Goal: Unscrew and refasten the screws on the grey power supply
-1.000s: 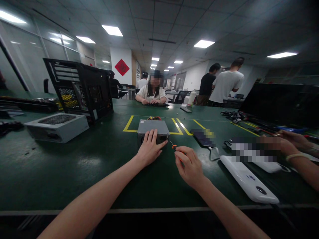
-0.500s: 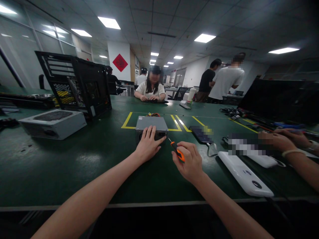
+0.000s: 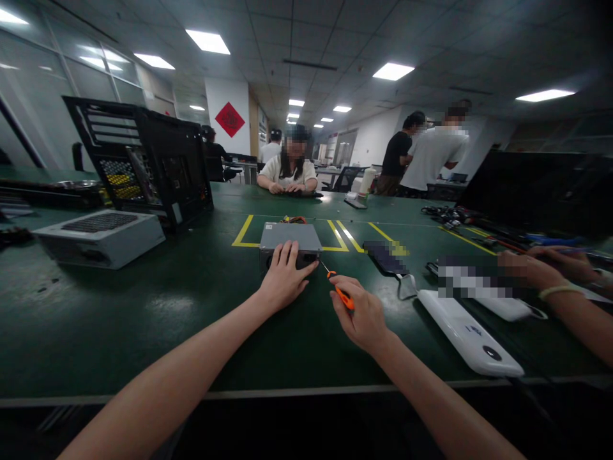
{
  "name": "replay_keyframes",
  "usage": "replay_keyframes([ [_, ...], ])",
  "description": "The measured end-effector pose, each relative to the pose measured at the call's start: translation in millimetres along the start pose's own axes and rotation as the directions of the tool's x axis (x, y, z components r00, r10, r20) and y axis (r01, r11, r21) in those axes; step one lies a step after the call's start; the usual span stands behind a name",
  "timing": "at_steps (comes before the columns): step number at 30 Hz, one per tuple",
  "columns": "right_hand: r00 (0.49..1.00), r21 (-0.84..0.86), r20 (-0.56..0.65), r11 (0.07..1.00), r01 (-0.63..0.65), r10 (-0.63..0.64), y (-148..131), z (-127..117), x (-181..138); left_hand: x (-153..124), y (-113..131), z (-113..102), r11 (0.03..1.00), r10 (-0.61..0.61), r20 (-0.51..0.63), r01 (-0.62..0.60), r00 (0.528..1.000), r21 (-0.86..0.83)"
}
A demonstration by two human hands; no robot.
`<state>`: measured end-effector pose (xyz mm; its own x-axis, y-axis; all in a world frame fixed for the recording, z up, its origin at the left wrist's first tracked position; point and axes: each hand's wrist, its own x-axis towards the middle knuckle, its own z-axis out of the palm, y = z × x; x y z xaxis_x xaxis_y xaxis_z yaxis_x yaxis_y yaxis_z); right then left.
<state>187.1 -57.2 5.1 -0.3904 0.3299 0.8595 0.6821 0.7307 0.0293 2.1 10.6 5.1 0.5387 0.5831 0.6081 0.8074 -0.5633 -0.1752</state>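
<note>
A grey metal power supply box (image 3: 289,237) lies on the green table (image 3: 143,319) in front of me, inside a yellow taped rectangle. My left hand (image 3: 285,279) rests on its near face with fingers spread flat. My right hand (image 3: 363,313) is closed round an orange-handled screwdriver (image 3: 338,288). The thin shaft points toward the lower right corner of the box; I cannot tell whether the tip touches it.
A black open computer case (image 3: 143,160) and a white flat unit (image 3: 98,236) stand at left. A white device (image 3: 467,332) and a phone (image 3: 383,257) lie at right, beside another person's hands (image 3: 536,271). People sit and stand beyond the table.
The view dropped slightly. My right hand turned the screwdriver, showing more of the orange handle, and stayed near the box's corner. My left hand kept its place on the box.
</note>
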Motion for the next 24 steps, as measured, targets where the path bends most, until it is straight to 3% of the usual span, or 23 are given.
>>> replay_keyframes([
  [7, 0.998, -0.073, 0.055, 0.996, 0.042, -0.038, -0.6, -1.0, 0.6, 0.9, 0.4, 0.3, 1.000, -0.003, -0.006, 0.003, 1.000, -0.001],
  [12, 1.000, 0.014, -0.015, 1.000, -0.011, 0.011, -0.8, -0.3, -0.4, 0.2, 0.8, 0.2, 1.000, -0.006, -0.007, 0.006, 1.000, -0.012],
  [16, 0.998, -0.060, 0.052, 0.997, 0.047, -0.044, -2.2, -2.4, 1.5, -0.2, 1.2, 0.4, 1.000, -0.013, -0.010, 0.012, 1.000, -0.026],
  [21, 1.000, 0.068, 0.012, 0.997, -0.024, 0.023, 0.5, 0.4, -0.9, -0.3, 1.6, -0.9, 0.999, -0.016, -0.008, 0.016, 1.000, -0.030],
  [24, 0.998, 0.063, 0.059, 0.998, -0.028, 0.025, -0.1, -0.6, -2.0, -0.5, 1.4, -1.2, 0.999, -0.016, -0.002, 0.016, 1.000, -0.033],
])
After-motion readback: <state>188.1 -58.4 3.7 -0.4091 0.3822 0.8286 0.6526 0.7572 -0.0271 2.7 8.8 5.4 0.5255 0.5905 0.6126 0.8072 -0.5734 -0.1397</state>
